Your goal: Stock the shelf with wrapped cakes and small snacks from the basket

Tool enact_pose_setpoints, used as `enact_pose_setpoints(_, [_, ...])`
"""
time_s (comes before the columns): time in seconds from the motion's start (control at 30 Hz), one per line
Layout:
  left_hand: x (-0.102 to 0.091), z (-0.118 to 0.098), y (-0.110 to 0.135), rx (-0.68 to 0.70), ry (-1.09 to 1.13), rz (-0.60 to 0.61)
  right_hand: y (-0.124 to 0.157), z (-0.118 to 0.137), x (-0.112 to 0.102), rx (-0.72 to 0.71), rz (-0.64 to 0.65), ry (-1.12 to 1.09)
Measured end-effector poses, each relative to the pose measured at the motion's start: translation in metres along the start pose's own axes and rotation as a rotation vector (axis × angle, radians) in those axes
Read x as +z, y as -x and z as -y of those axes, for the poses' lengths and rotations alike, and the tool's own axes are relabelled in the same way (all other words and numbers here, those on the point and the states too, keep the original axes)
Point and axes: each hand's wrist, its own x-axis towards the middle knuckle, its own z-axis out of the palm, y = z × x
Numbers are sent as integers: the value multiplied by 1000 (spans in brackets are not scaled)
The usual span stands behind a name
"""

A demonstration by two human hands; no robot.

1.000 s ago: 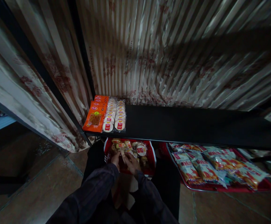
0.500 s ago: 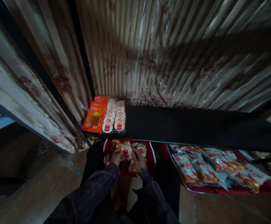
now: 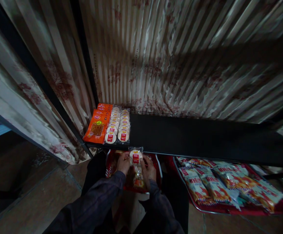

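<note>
Between my two hands is a round pale cracker in a clear wrapper [image 3: 136, 157] with a red label. My left hand [image 3: 124, 162] pinches its left edge, and my right hand [image 3: 148, 168] grips its right edge. The packet is held above a red basket [image 3: 159, 169] that contains more wrapped snacks [image 3: 138, 180]. Just beyond is the front edge of a black shelf [image 3: 180, 133]. On its left end lie two overlapping rows of the same round packets [image 3: 124, 130], beside orange snack bags [image 3: 97, 127].
To the right on the tiled floor stands a second red basket [image 3: 229, 209] full of white-and-orange snack bags [image 3: 216, 187]. Striped curtains [image 3: 151, 65] hang behind the shelf. Dark metal posts [image 3: 84, 48] rise at the left.
Both hands have lifted the round packet from among the snacks in the basket toward the shelf's front edge. The view has shifted slightly, with the shelf lower in the picture.
</note>
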Motion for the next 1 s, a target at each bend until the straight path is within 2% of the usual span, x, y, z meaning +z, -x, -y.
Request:
enact_pose_setpoints(0.3, [16,-19,-5,72,-240,8,-24,21,-7,-19,-76,125])
enact_pose_setpoints(0.47, [24,-30,-10,100,-227,-2,-39,27,-7,10,-73,139])
enact_pose_setpoints(0.77, [42,-52,-23,121,-142,64,-68,39,-13,-8,-62,256])
enact_pose_setpoints(1.0, [54,-67,-29,108,-105,106,-90,36,-13,-4,-63,382])
